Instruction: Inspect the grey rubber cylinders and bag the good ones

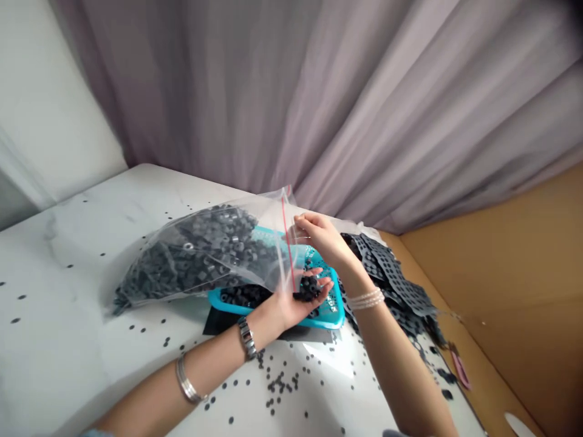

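A clear zip bag (268,212) with a red seal line lies on its side, full of small black ring-shaped pieces (200,252). My right hand (321,235) pinches the bag's top edge beside the seal. Palm up under the bag's mouth, my left hand (291,308) is cupped around a small heap of black pieces (308,287). Both hands are over a turquoise plastic basket (337,303), which holds more black pieces (246,295). The bag rests partly over the basket and hides its far left part.
Small black discs (282,383) are scattered over the white marbled table (68,315). Perforated black sheets (392,279) are piled at the right, with a pink-handled tool (461,369) near the edge. A dark flat sheet (218,321) lies beneath the basket. A grey curtain (255,91) hangs behind.
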Demonstrator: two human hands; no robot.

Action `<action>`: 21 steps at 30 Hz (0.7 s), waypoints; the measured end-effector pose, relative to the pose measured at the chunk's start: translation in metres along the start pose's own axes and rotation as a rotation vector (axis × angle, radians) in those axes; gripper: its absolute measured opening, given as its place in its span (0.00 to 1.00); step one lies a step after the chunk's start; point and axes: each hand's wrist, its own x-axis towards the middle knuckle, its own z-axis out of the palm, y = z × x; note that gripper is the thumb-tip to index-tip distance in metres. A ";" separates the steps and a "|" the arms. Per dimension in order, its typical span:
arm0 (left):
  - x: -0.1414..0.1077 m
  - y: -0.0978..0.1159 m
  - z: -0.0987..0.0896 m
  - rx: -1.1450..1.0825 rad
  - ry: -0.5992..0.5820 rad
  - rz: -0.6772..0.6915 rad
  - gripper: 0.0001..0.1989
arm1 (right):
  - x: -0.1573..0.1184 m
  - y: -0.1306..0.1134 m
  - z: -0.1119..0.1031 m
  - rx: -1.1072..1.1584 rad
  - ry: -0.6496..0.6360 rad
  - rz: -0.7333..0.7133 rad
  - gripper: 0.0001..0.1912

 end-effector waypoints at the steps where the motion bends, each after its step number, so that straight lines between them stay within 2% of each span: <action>1: -0.002 -0.001 0.000 0.002 -0.003 0.006 0.12 | -0.005 0.003 -0.006 -0.026 0.011 -0.004 0.15; 4: -0.006 0.000 0.002 0.014 -0.004 0.024 0.15 | -0.024 0.011 -0.029 -0.164 0.129 -0.058 0.19; 7: -0.007 0.002 0.005 0.048 -0.023 0.052 0.19 | -0.052 0.025 -0.055 -0.244 0.257 -0.111 0.19; 10: -0.007 0.005 0.009 0.085 0.011 0.102 0.21 | -0.079 0.041 -0.068 -0.257 0.284 -0.107 0.14; 16: -0.010 0.005 0.015 0.124 0.043 0.235 0.22 | -0.094 0.069 -0.054 -0.178 0.267 0.018 0.09; 21: -0.011 0.005 0.016 0.190 0.089 0.294 0.21 | -0.094 0.083 -0.040 0.063 0.180 0.112 0.12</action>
